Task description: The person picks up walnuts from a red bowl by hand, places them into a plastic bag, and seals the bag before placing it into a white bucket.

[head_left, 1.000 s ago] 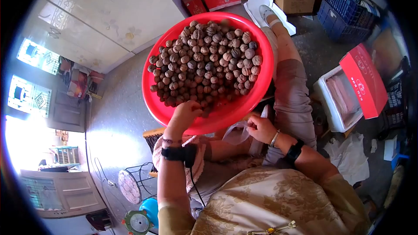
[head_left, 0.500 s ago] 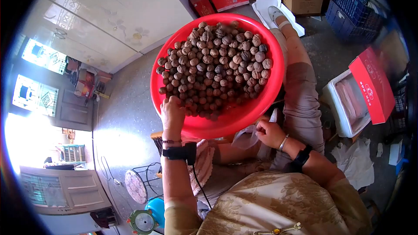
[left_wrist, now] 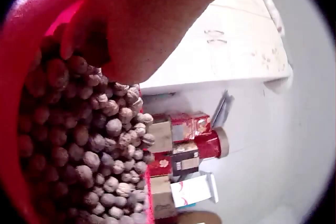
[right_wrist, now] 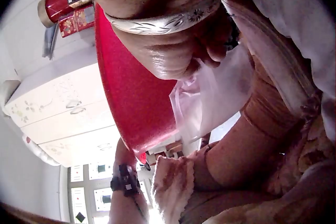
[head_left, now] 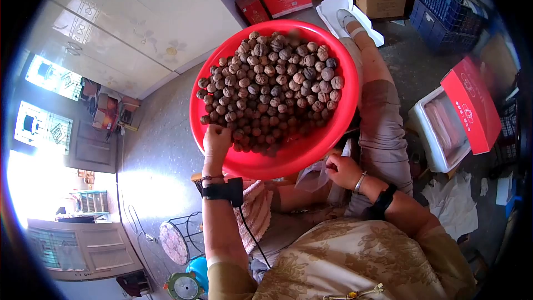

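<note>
A large red basin (head_left: pixel 261 169) full of walnuts (head_left: pixel 266 86) stands tilted in front of me. My left hand (head_left: pixel 217 143) is at its near left rim, fingers bent down among the walnuts. In the left wrist view the left hand (left_wrist: pixel 142 29) covers what lies under its palm; I cannot tell whether a walnut is in its fingers. Below the basin's near right side, my right hand (head_left: pixel 345 172) grips the gathered top of a clear plastic bag (head_left: pixel 312 178). The right wrist view shows the bag (right_wrist: pixel 212 95) hanging from the curled fingers.
To the right stands a white foam box (head_left: pixel 438 133) with a red lid, beside crumpled white plastic (head_left: pixel 452 203). Cardboard boxes (head_left: pixel 383 0) and blue crates (head_left: pixel 444 14) are at the back. A round stool (head_left: pixel 175 243) and a dial scale (head_left: pixel 184 288) stand at lower left.
My left hand has moved left from the basin's near middle to its left rim. The right hand keeps hold of the plastic bag, nearly still.
</note>
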Tool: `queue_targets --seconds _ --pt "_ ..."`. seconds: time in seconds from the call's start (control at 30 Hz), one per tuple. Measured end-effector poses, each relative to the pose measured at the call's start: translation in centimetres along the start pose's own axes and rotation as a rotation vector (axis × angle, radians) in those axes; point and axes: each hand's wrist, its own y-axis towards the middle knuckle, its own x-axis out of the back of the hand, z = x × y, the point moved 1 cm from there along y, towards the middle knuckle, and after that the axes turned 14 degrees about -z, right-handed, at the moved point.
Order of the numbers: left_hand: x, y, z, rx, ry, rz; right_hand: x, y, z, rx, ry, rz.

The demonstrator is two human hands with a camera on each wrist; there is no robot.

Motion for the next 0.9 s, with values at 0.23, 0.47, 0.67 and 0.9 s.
queue_targets --seconds 0.23,0.47,0.67,0.9 --pt "0.5 -0.9 -2.7 0.201 -0.261 0.151 -0.2 0.0 -0.1 0.007 -0.003 0.01" --pt "-2.7 -0.8 0.6 -0.314 0.147 0.198 -0.1 0.1 -0.5 0.027 -0.012 -0.019" --pt "-1.5 -0.7 -0.6 -0.158 0.158 0.267 -0.1 0.1 -0.4 0.019 -0.014 -0.011" --pt "4.2 -4.6 -6.2 0.367 -0.753 0.106 -0.1 0.0 -0.1 0.109 0.029 -0.119"
